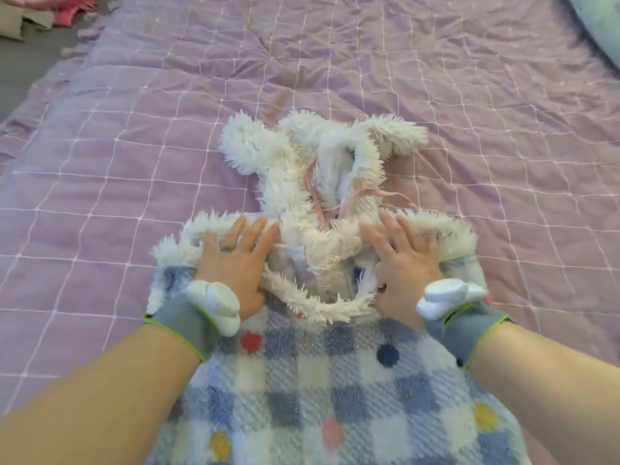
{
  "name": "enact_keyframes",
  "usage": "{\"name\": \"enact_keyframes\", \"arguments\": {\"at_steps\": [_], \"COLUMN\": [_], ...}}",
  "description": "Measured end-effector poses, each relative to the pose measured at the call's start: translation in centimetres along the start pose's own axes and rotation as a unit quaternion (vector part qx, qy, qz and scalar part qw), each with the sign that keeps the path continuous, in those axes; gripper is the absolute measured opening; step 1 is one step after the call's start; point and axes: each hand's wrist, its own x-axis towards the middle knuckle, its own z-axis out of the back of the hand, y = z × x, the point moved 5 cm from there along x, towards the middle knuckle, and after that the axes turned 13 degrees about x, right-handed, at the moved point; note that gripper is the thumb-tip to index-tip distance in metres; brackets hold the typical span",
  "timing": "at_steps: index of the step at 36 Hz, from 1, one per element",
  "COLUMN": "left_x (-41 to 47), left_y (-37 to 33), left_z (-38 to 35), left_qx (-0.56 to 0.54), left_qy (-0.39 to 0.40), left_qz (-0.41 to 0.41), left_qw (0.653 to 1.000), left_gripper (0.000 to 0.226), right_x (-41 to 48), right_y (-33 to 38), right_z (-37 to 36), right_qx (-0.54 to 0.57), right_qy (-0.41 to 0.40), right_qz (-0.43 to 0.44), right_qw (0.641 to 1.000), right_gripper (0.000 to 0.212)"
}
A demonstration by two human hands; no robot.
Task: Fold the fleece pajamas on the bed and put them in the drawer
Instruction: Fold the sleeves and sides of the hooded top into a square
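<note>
The fleece pajamas (pixel 318 391) lie on the bed in front of me, blue-and-white checked with coloured dots. Their white fluffy hood (pixel 302 169), with two floppy ears and pink drawstrings, stretches away from me. My left hand (pixel 235 260) lies flat with straight fingers on the left shoulder of the garment. My right hand (pixel 402 260) presses flat on the right shoulder. Both hands sit just below the fluffy white collar trim. Grey wristbands with white pads are on both wrists. No drawer is in view.
A lilac quilted bedspread (pixel 134 162) covers the bed all around the pajamas. Pink and beige cloth items (pixel 43 11) lie on the floor at the far left. A pale blue pillow or cover (pixel 600 25) shows at the far right corner.
</note>
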Motion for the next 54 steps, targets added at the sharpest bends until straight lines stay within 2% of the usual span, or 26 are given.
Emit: {"name": "enact_keyframes", "arguments": {"at_steps": [4,7,9,11,13,15,17,19,21,23,25,27,28,30,34,35,37,39,41,44,46,47,48,50,52,54], "left_x": [2.4,2.3,1.4,0.2,-0.7,-1.1,-0.9,-0.3,0.6,1.3,1.7,2.5,2.9,3.3,4.3,4.5,4.8,4.7,3.9,3.3,2.7,2.4,2.3,3.6,4.7,5.0], "left_y": [-0.1,-0.3,-0.2,0.1,0.3,0.2,0.4,0.8,1.5,1.1,0.4,0.0,-0.1,0.1,1.4,1.4,1.2,0.5,-0.3,-0.7,-0.7,-0.6,-0.4,0.0,-0.6,-1.4], "left_z": [0.7,1.1,1.2,1.7,1.6,1.1,1.2,2.3,3.7,5.1,6.1,6.0,5.8,5.6,6.2,6.0,5.3,4.3,3.8,3.6,4.6,5.1,5.6,6.1,5.9,5.4], "left_qx": [0.031,0.032,-0.006,-0.044,-0.009,0.064,0.079,-0.016,-0.115,-0.149,-0.145,-0.142,-0.143,-0.149,-0.154,-0.153,-0.165,-0.193,-0.202,-0.109,-0.026,-0.019,-0.044,-0.06,-0.018,0.003], "left_qy": [0.02,0.003,-0.063,-0.166,-0.207,-0.174,-0.165,-0.15,-0.174,-0.19,-0.184,-0.154,-0.138,-0.134,-0.182,-0.185,-0.172,-0.138,-0.105,-0.092,-0.214,-0.287,-0.317,-0.277,-0.166,-0.131], "left_qz": [-0.038,-0.061,-0.085,-0.122,-0.165,-0.205,-0.21,-0.173,-0.107,-0.074,-0.055,-0.038,-0.031,-0.018,0.024,0.028,0.034,0.017,-0.015,-0.09,-0.162,-0.181,-0.181,-0.135,-0.045,0.022], "left_qw": [0.999,0.998,0.994,0.978,0.964,0.961,0.96,0.973,0.972,0.968,0.971,0.977,0.98,0.98,0.971,0.97,0.971,0.971,0.974,0.986,0.963,0.94,0.93,0.949,0.985,0.991], "left_gripper": [0.087,0.073,0.072,0.068,0.065,0.053,0.034,0.032,0.031,0.024,0.023,0.02,0.02,0.021,0.025,0.027,0.029,0.029,0.035,0.052,0.044,0.038,0.031,0.028,0.028,0.03], "right_x": [2.8,2.9,2.1,1.1,0.5,0.5,0.7,1.1,1.4,1.4,1.7,2.6,3.0,3.9,5.1,5.1,4.7,3.9,3.4,3.6,3.6,3.7,4.0,5.1,6.4,6.2], "right_y": [-0.4,-0.9,-1.3,-1.6,-1.7,-2.2,-2.3,-2.4,-2.4,-1.3,-0.4,-1.0,-1.2,-1.5,-1.0,-0.6,-0.3,-0.6,-1.3,-2.2,-2.3,-2.3,-2.4,-2.3,-2.9,-3.0], "right_z": [-0.6,0.1,0.9,1.3,0.5,-0.3,0.5,2.6,4.0,4.4,3.3,1.7,1.5,2.8,6.2,6.2,4.2,1.3,-0.3,1.3,3.9,4.9,5.4,5.9,5.3,4.4], "right_qx": [-0.063,-0.046,-0.026,-0.04,-0.104,-0.159,-0.117,0.004,0.068,0.047,-0.025,-0.085,-0.09,-0.07,-0.014,-0.011,-0.047,-0.165,-0.215,-0.07,0.006,0.023,0.028,0.001,-0.057,-0.072], "right_qy": [0.049,0.003,-0.077,-0.129,-0.071,-0.018,-0.059,-0.132,-0.158,-0.109,0.0,0.083,0.088,0.026,-0.08,-0.063,0.039,0.125,0.15,0.046,-0.051,-0.085,-0.104,-0.111,-0.085,-0.101], "right_qz": [0.01,0.018,0.045,0.117,0.182,0.224,0.227,0.182,0.152,0.156,0.146,0.106,0.087,0.069,0.126,0.144,0.131,0.112,0.111,0.102,0.087,0.089,0.097,0.097,0.041,-0.01], "right_qw": [0.997,0.999,0.996,0.984,0.975,0.961,0.965,0.974,0.973,0.981,0.989,0.987,0.988,0.995,0.989,0.987,0.99,0.972,0.959,0.991,0.995,0.992,0.989,0.989,0.994,0.992], "right_gripper": [0.073,0.048,0.044,0.047,0.054,0.047,0.018,0.018,0.022,0.04,0.058,0.056,0.043,0.017,0.008,0.003,0.022,0.042,0.045,0.024,0.008,0.011,0.015,0.02,0.015,0.028]}}
